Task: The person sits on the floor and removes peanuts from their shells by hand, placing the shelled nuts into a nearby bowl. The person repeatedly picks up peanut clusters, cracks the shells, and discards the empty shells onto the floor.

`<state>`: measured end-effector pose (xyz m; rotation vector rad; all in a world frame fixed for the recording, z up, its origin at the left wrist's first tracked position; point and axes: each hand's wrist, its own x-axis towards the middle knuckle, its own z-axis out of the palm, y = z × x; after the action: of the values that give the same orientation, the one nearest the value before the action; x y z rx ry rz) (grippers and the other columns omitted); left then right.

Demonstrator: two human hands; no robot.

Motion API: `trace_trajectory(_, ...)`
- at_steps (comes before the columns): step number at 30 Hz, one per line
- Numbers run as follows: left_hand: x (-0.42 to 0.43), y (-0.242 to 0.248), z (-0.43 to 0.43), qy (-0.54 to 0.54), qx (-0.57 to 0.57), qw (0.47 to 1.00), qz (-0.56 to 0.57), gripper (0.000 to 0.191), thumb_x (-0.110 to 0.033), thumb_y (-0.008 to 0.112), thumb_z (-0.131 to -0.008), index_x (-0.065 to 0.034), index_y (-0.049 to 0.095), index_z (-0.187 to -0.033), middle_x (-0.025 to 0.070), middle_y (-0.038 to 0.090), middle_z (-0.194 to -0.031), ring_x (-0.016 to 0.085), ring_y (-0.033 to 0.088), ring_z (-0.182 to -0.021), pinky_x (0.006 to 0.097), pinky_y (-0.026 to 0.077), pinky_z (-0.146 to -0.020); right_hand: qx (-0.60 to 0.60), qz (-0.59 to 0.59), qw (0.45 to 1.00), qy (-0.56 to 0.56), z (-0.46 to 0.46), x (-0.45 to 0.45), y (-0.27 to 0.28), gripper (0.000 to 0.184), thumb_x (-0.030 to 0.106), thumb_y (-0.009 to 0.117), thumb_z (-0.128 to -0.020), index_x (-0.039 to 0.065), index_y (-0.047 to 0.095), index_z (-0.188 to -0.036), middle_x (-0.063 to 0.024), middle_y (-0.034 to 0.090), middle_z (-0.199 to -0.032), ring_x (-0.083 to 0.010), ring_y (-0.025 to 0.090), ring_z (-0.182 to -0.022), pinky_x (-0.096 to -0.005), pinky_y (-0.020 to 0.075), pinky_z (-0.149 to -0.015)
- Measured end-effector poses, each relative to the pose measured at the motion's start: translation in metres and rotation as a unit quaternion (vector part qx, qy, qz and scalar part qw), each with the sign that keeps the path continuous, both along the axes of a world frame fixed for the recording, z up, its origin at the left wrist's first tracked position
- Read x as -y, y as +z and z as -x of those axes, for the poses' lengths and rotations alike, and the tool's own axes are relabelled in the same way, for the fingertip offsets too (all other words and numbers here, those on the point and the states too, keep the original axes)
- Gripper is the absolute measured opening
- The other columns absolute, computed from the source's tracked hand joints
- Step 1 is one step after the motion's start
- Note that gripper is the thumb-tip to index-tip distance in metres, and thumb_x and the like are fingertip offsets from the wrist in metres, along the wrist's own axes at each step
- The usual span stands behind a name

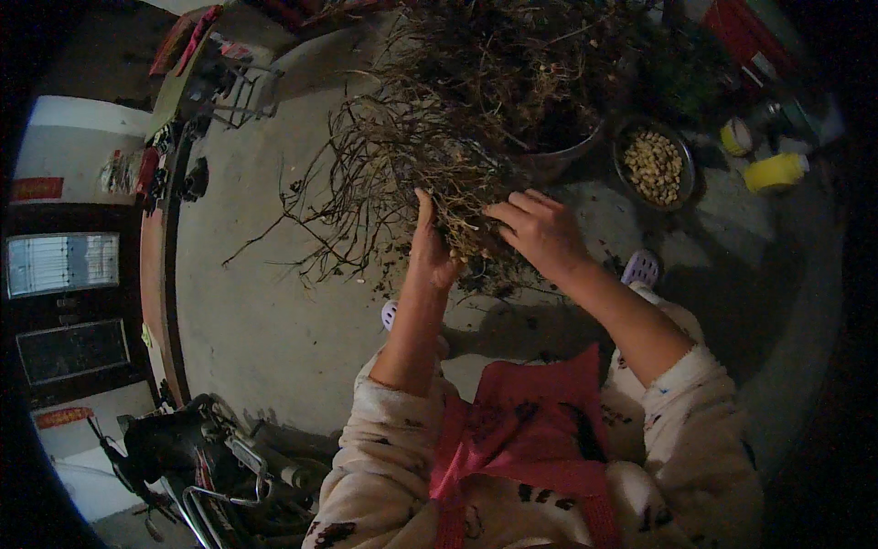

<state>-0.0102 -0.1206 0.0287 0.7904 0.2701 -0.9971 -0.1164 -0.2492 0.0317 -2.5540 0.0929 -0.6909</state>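
Note:
A bundle of dried peanut plants spreads in front of me, its roots towards me with some pale pods on them. My left hand is closed round the root end, thumb pointing up. At the right side of the roots is my right hand, its fingertips bent against them; whether they pinch a pod is hidden. More dried plants are heaped over a large basin beyond the hands. To its right, a round metal bowl holds many peanut pods.
Soil and plant bits lie on the concrete floor between my feet in pale clogs. A yellow container lies right of the bowl. A motorcycle stands at lower left, a metal rack at upper left.

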Motion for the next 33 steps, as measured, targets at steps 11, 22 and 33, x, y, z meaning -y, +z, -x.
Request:
trace_trajectory(11,-0.002,-0.012,-0.003,-0.018,-0.005,1.0,0.008,0.06,-0.054,0.037,-0.091,-0.0051,0.042,-0.126,0.0139,0.054,-0.115,0.028,0.055,-0.103,0.0429,0.049,-0.083,-0.118,-0.005,0.993,-0.028,-0.004,-0.012,-0.001,0.018,0.008,0.059,-0.076,0.006,0.052,-0.092,-0.0099,0.059,-0.075,-0.0304,0.06,-0.076,-0.0403,0.0484,-0.062)
trace_trajectory(22,-0.01,-0.016,-0.015,0.004,0.035,0.998,-0.054,0.064,-0.059,0.043,-0.086,-0.0071,0.046,-0.124,0.0117,0.055,-0.116,0.028,0.055,-0.101,0.046,0.049,-0.079,-0.201,-0.444,0.872,0.048,0.005,0.024,-0.005,0.017,0.011,0.038,-0.087,0.003,0.048,-0.076,-0.0015,0.042,-0.063,-0.0085,0.039,-0.058,-0.0279,0.0351,-0.055)
trace_trajectory(33,0.005,-0.01,-0.012,-0.016,0.028,0.999,0.011,0.065,-0.058,0.05,-0.084,-0.0047,0.048,-0.121,0.0105,0.058,-0.113,0.027,0.057,-0.1,0.042,0.048,-0.084,-0.189,-0.195,0.962,0.007,0.01,0.001,0.005,0.022,0.02,0.064,-0.078,0.003,0.062,-0.093,-0.0132,0.063,-0.088,-0.0287,0.062,-0.077,-0.0391,0.0472,-0.068)
